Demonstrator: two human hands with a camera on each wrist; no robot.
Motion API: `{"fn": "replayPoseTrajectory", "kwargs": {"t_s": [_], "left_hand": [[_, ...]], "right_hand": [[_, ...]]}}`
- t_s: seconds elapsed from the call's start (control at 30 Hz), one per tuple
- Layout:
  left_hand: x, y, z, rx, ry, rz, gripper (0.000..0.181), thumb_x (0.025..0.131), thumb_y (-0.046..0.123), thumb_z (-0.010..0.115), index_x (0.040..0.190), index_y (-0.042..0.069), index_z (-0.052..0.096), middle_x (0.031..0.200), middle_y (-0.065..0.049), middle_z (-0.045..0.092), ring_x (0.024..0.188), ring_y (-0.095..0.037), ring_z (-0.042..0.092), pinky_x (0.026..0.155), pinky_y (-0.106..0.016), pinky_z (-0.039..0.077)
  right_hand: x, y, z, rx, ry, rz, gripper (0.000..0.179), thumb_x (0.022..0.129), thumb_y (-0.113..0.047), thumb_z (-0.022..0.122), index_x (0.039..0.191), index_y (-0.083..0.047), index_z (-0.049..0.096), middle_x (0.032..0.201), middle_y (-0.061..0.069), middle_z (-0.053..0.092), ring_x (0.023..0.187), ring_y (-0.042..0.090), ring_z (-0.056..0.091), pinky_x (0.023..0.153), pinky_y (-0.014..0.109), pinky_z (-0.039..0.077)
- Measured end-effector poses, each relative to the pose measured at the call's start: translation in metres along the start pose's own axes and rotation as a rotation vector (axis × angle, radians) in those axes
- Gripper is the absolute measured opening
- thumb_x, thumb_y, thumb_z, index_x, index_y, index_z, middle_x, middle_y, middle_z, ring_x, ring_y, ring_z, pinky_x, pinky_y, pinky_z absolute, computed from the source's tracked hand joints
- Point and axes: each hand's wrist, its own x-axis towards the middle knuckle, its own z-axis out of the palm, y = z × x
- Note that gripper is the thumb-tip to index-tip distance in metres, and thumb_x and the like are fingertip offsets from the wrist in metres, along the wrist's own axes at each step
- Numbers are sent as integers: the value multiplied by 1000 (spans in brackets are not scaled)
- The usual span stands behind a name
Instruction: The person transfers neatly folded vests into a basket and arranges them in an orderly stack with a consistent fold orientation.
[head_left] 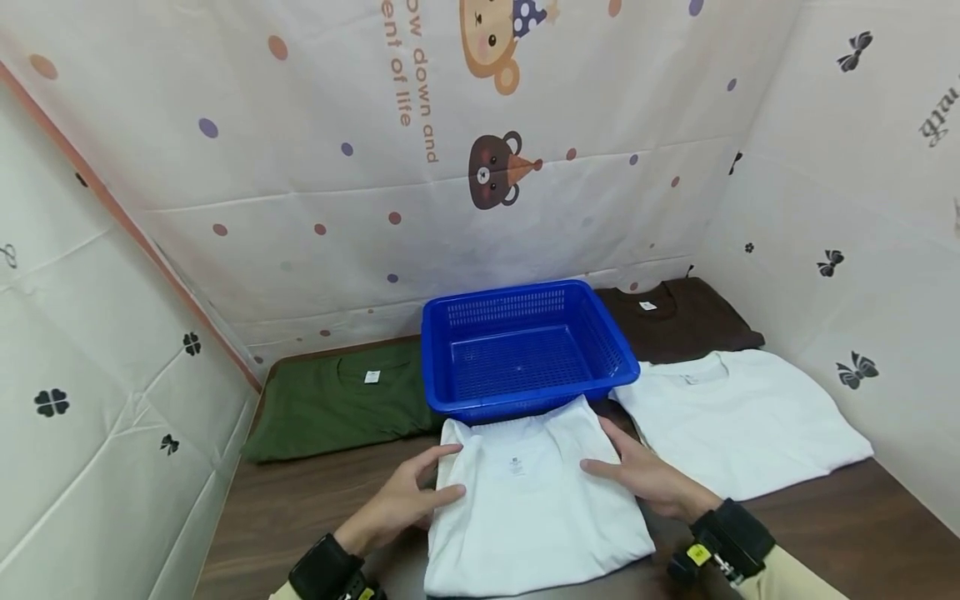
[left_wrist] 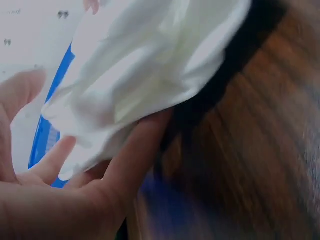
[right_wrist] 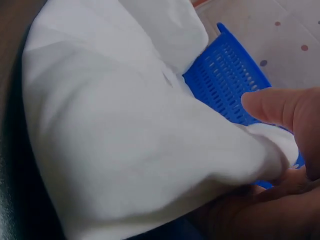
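A folded white T-shirt (head_left: pixel 536 508) with a small neck print lies between my two hands, in front of the blue basket. My left hand (head_left: pixel 408 496) holds its left side, and in the left wrist view some fingers (left_wrist: pixel 142 150) pass beneath the cloth. On the opposite side my right hand (head_left: pixel 652 475) holds the shirt's edge. Its thumb (right_wrist: pixel 272 107) stands above the cloth in the right wrist view, while the other fingers go partly out of sight underneath. The shirt's upper edge touches or overlaps the front of the blue plastic basket (head_left: pixel 528 408) in the head view.
Left of the basket lies a folded green T-shirt (head_left: pixel 337 417). A brown T-shirt (head_left: pixel 682 321) is at the back right, with another folded white T-shirt (head_left: pixel 742 425) in front of it. Printed cloth walls (head_left: pixel 300 242) enclose the wooden table (head_left: pixel 262 533).
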Motion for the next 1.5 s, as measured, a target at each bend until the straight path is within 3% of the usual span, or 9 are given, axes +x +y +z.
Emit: {"fn": "replayPoseTrajectory", "kwargs": {"t_s": [0.23,0.33,0.43,0.53,0.63,0.97,1.1,1.3,1.5], "left_hand": [[7,-2,16,229,133,72,97,89,3,75,164,18,16,155,-31,37,134,-43,48,96,-50,51],[10,-5,21,183,189,38,108,86,-5,67,165,14,-4,149,-38,41,128,-40,53,91,-44,53],[14,-7,23,153,213,-6,98,88,-1,68,163,1,6,142,-36,51,120,-36,60,88,-42,56],[16,-8,25,146,181,-15,64,92,4,68,148,-11,42,122,-25,66,104,-28,67,82,-39,58],[18,-6,25,173,124,32,34,93,2,64,126,-9,62,107,-13,69,91,-20,65,76,-34,57],[20,31,28,488,5,174,32,99,7,60,130,9,66,111,-6,70,88,-13,64,74,-30,55],[22,50,34,643,-61,304,21,100,8,61,118,14,68,102,2,68,81,-5,61,70,-24,54],[27,88,47,774,-157,494,13,101,5,60,109,14,64,93,5,62,77,-2,57,66,-19,53],[32,124,58,884,-178,602,17,101,4,56,114,12,64,88,3,60,67,-5,49,62,-18,46]], "right_hand": [[-1,4,1,-4,37,6,92,97,-22,73,164,-5,11,167,22,18,147,40,30,117,60,30],[-2,8,1,-20,71,40,94,98,-27,73,164,-4,10,166,25,20,145,40,34,113,58,37],[-5,11,-1,-14,88,54,88,99,-27,71,163,0,17,161,27,32,136,37,47,105,52,47],[-7,13,-3,9,96,51,73,101,-24,67,157,4,30,148,24,50,121,31,59,95,44,53],[-11,15,-6,22,105,53,64,104,-24,63,152,9,37,136,20,60,111,24,63,89,40,54],[-24,21,-10,89,78,47,71,107,-28,58,161,2,22,153,26,44,130,31,54,99,44,51],[-28,21,-12,54,123,93,77,106,-30,59,164,-3,15,160,27,34,134,32,49,103,48,48],[-32,22,-14,88,145,121,74,107,-26,58,163,-3,16,150,25,46,120,28,60,94,47,55],[-40,27,-14,177,72,91,70,108,-26,55,159,0,15,139,22,55,117,27,63,93,48,57]]}}
